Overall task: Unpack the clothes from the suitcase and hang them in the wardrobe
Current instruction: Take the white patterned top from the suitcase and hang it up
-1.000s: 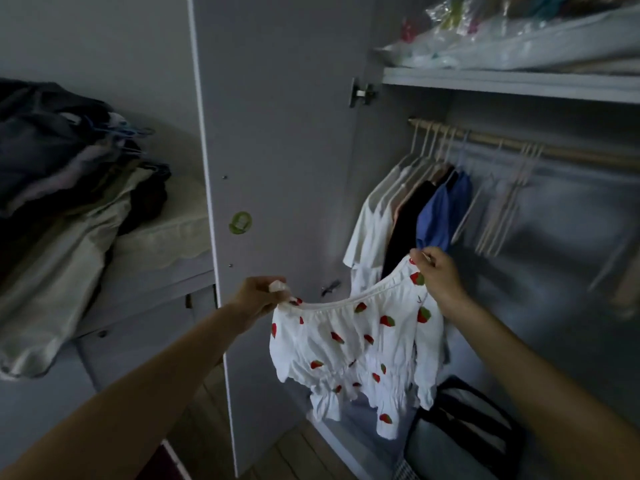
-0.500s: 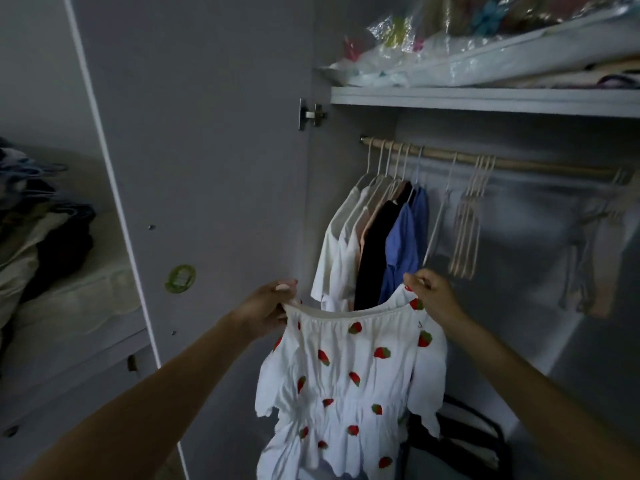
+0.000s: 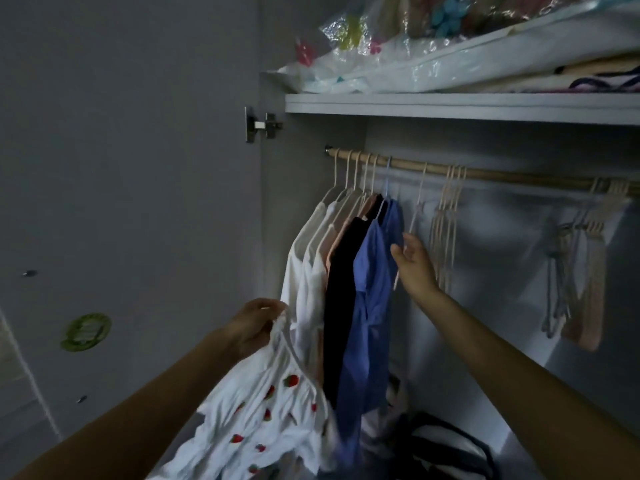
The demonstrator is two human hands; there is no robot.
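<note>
1. The left hand (image 3: 254, 323) grips the gathered top edge of a white top (image 3: 263, 414) printed with red strawberries; its fingers are curled round the bunched cloth.
2. The top hangs down and to the left from that hand, low in the view, in front of the open wardrobe and just beside the clothes on the rail. It is on no hanger.
3. The right hand (image 3: 414, 263) is raised inside the wardrobe with its fingers spread and relaxed, grasping nothing. Its fingertips are at the lower part of an empty pale hanger (image 3: 417, 202); whether they touch it cannot be told.
4. That hanger hangs alone from the wooden rail (image 3: 491, 174), between the hung clothes to its left and a bunch of empty hangers (image 3: 446, 216) to its right.
5. At the left end of the rail hang two white garments (image 3: 304, 258), a pinkish one, a black garment (image 3: 341, 289) and a blue shirt (image 3: 372, 296), packed close together.
6. Further right along the rail, well apart from the hand, hangs another cluster of empty hangers (image 3: 581, 271), some grey and some pale pink.
7. A shelf (image 3: 450, 107) runs above the rail and carries clear plastic bags (image 3: 398, 64) of bedding and folded cloth.
8. The wardrobe door (image 3: 138, 202) stands open on the left, with a round green sticker (image 3: 86, 331) on its inner face and a metal hinge (image 3: 263, 124) near the top.
9. A dark bag with pale panels (image 3: 446, 448) lies on the wardrobe floor below the right arm.
</note>
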